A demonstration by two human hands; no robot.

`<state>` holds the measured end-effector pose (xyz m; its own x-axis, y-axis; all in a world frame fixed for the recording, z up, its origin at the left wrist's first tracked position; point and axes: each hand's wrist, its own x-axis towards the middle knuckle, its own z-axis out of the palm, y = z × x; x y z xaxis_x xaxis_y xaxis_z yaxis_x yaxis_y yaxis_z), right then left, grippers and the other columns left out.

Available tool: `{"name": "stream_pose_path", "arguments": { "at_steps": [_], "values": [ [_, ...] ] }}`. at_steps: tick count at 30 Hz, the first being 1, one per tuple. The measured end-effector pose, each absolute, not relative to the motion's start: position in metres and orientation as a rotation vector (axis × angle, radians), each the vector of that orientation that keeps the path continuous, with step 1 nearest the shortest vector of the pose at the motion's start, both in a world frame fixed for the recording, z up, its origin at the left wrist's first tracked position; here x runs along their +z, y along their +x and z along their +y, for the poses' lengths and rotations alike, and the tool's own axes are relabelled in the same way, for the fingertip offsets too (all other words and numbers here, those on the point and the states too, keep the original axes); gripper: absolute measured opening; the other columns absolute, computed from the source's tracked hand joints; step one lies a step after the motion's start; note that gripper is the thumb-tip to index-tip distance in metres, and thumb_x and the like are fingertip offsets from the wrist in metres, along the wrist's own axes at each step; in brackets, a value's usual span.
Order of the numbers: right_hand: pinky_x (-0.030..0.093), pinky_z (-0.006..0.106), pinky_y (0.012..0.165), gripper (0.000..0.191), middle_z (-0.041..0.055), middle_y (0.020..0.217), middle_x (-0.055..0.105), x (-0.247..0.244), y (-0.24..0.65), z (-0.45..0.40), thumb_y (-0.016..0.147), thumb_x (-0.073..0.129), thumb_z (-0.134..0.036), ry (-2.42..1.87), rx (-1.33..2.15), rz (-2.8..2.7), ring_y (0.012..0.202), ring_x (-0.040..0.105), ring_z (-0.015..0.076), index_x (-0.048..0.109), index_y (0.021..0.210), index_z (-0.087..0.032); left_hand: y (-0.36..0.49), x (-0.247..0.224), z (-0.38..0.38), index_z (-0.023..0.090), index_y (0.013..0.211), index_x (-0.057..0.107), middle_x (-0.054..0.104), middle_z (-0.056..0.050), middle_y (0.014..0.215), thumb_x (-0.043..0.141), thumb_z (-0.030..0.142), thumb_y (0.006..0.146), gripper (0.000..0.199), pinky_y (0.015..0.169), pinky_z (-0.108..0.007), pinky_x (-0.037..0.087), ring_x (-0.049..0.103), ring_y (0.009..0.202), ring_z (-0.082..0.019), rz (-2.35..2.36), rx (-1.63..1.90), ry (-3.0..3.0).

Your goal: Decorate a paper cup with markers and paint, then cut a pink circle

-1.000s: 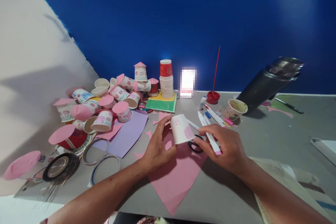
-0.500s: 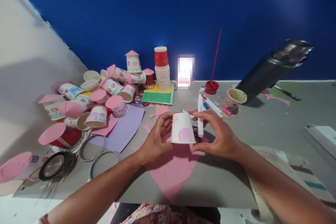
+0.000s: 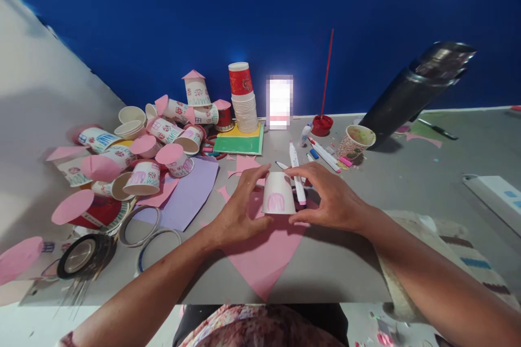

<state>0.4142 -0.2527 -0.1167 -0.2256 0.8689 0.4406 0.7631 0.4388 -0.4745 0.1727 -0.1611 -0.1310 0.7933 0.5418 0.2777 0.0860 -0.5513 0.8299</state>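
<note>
A white paper cup point(image 3: 279, 187), upside down with a pink scribbled patch on its side, is between my two hands above a sheet of pink paper point(image 3: 260, 260). My left hand point(image 3: 240, 206) grips its left side, thumb low by the rim and fingers behind. Curved round the other side is my right hand point(image 3: 331, 192), its index finger and thumb at the cup's edge. A white marker point(image 3: 297, 173) with a pink end leans upright in my right hand's fingers, just right of the cup.
Decorated paper cups with pink paper tops point(image 3: 142, 176) crowd the left, near tape rolls point(image 3: 140, 226). A cup stack point(image 3: 244, 111) stands behind. Markers point(image 3: 323, 154), a stained cup point(image 3: 356, 141), a red pot point(image 3: 322, 126) and a black flask point(image 3: 407, 97) are at back right. A cloth point(image 3: 411, 249) lies right.
My right hand has closed in on the cup, bringing the marker nearer and tilting it. The cup has turned slightly, moving its pink patch left. The whole view has shifted a little.
</note>
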Motion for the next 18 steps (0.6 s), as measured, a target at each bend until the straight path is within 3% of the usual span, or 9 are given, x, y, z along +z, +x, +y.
{"name": "stream_pose_path", "arguments": {
  "at_steps": [8, 12, 18],
  "values": [
    [0.059, 0.046, 0.088, 0.086, 0.0137, 0.126, 0.070, -0.117, 0.413, -0.253, 0.067, 0.096, -0.047, -1.348, 0.321, -2.046, 0.111, 0.068, 0.0326, 0.054, 0.139, -0.025, 0.173, -0.123, -0.159, 0.033, 0.143, 0.051, 0.056, -0.008, 0.138, 0.076, 0.012, 0.069, 0.081, 0.112, -0.052, 0.050, 0.054, 0.131, -0.033, 0.511, 0.541, 2.094],
    [0.059, 0.044, 0.089, 0.089, 0.0132, 0.130, 0.067, -0.121, 0.422, -0.250, 0.066, 0.095, -0.048, -1.365, 0.350, -1.958, 0.111, 0.068, 0.0309, 0.052, 0.140, -0.025, 0.177, -0.127, -0.158, 0.028, 0.137, 0.051, 0.057, -0.008, 0.140, 0.074, 0.010, 0.069, 0.074, 0.117, -0.050, 0.046, 0.057, 0.131, -0.031, 0.538, 0.627, 1.972],
    [0.059, 0.042, 0.086, 0.078, 0.0114, 0.124, 0.069, -0.121, 0.421, -0.249, 0.070, 0.092, -0.048, -1.405, 0.380, -1.916, 0.102, 0.070, 0.0279, 0.057, 0.136, -0.025, 0.179, -0.130, -0.160, 0.026, 0.134, 0.051, 0.057, -0.009, 0.139, 0.075, 0.012, 0.069, 0.070, 0.118, -0.050, 0.046, 0.056, 0.133, -0.031, 0.563, 0.623, 1.908]
  ]
}}
